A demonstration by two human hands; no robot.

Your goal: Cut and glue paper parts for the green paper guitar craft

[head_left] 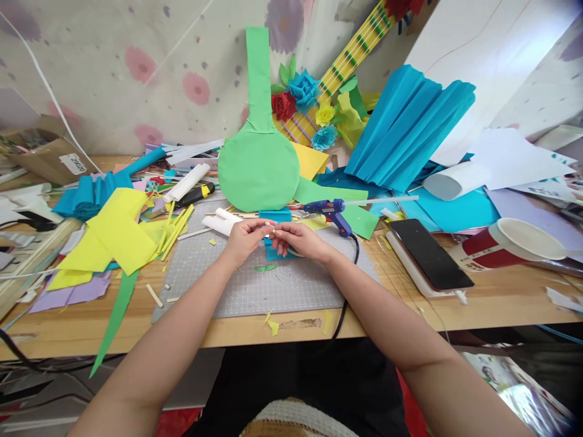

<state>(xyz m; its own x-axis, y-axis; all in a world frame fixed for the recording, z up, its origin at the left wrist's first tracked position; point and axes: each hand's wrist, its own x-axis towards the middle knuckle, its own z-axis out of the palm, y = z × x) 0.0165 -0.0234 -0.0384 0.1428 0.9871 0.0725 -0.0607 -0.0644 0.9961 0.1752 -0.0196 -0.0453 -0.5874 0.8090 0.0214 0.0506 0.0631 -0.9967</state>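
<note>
My left hand (249, 238) and my right hand (302, 239) meet above the grey cutting mat (291, 294). Their fingertips are pinched together around a small pale piece, too tiny to name. Beneath the fingers lies a strip of blue crepe paper (276, 250). A blue glue gun (328, 210) rests just beyond my right hand, its black cord running to the table's front edge. Behind my hands a green paper-covered round shape with a long neck (259, 167) leans against the wall. White paper rolls (221, 223) lie beside my left hand.
Yellow crepe paper (119, 233) and a yellow-black cutter (197, 195) lie on the left. On the right are a phone (430, 252), a paper cup (505, 243) and folded blue crepe paper (405, 130). A yellow guitar-like piece (348, 70) with paper flowers stands behind.
</note>
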